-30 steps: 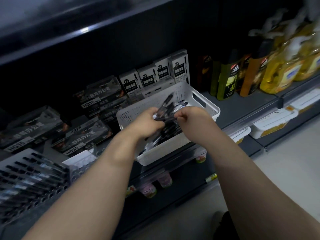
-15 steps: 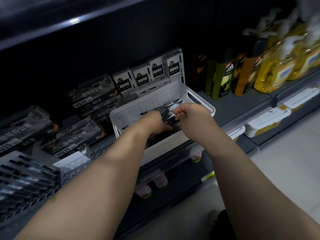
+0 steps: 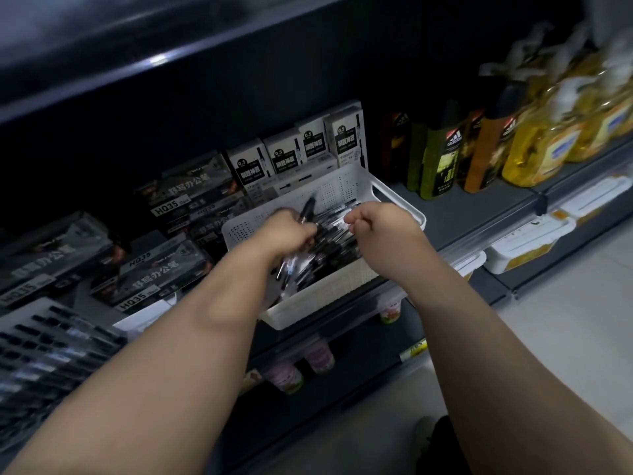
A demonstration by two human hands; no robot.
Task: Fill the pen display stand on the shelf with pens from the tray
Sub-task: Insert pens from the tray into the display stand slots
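Note:
A white perforated tray [image 3: 329, 289] sits on the dark shelf edge, holding several black pens [image 3: 337, 248]. My left hand [image 3: 287, 231] is over the tray's left part, closed around a bunch of black pens whose ends stick up past my fingers. Over the tray's right part, my right hand [image 3: 380, 222] has its fingers pinched together; I see no pen in it. The pen display stand [image 3: 44, 351] lies at the lower left, with rows of black pens in its slots.
Black HQ35 pen boxes [image 3: 154, 272] and white 0.5 pen boxes [image 3: 298, 152] stand behind and left of the tray. Dark and yellow bottles [image 3: 513, 138] fill the shelf to the right. A lower shelf holds cups [image 3: 318, 354]. Pale floor [image 3: 565, 303] lies to the right.
Both hands dipped into the tray half a second ago. Now my left hand has lifted slightly with a bunch of pens, and my right hand has drawn apart from it to the right.

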